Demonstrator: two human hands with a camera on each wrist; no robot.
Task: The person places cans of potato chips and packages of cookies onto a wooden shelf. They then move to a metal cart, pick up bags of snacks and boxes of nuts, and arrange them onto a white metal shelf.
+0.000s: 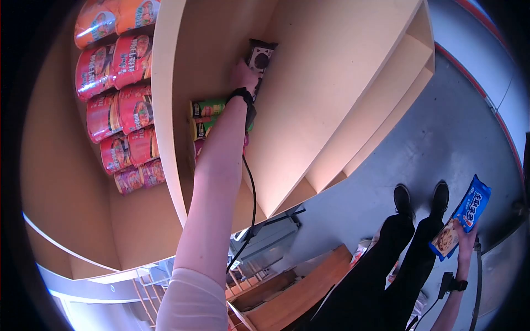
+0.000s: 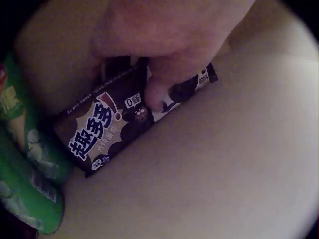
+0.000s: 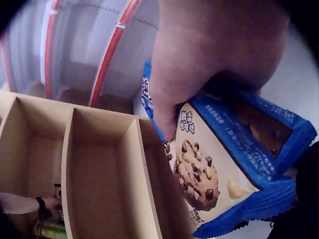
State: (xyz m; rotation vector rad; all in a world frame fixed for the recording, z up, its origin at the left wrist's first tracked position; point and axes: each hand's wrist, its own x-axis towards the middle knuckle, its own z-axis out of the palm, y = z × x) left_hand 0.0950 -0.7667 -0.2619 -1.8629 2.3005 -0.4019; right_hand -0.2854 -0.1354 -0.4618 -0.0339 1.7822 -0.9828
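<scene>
Likely for steadiness, the left hand (image 1: pixel 246 77) is pinching a dark pack (image 2: pixel 102 127) by the shelf's (image 1: pixel 326 83) inner edge; its fingers are barely parting. The right hand (image 1: pixel 465 238) is clasping blue cookies (image 1: pixel 473 203).

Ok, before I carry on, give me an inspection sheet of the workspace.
Surface: pale wooden shelf, divided into compartments.
Job's things: dark snack pack inside a compartment; blue snack packaging outside the shelf, one pack or more unclear.
Clutter: green canisters beside the dark snack pack; rows of tubs, mostly red, in the neighbouring compartment.
Grippers: left hand grips the dark snack pack; right hand holds the blue snack packaging.
Cables: black cables by both forearms; no snag seen.
Surroundings: grey floor, with the person's black shoes on it.
</scene>
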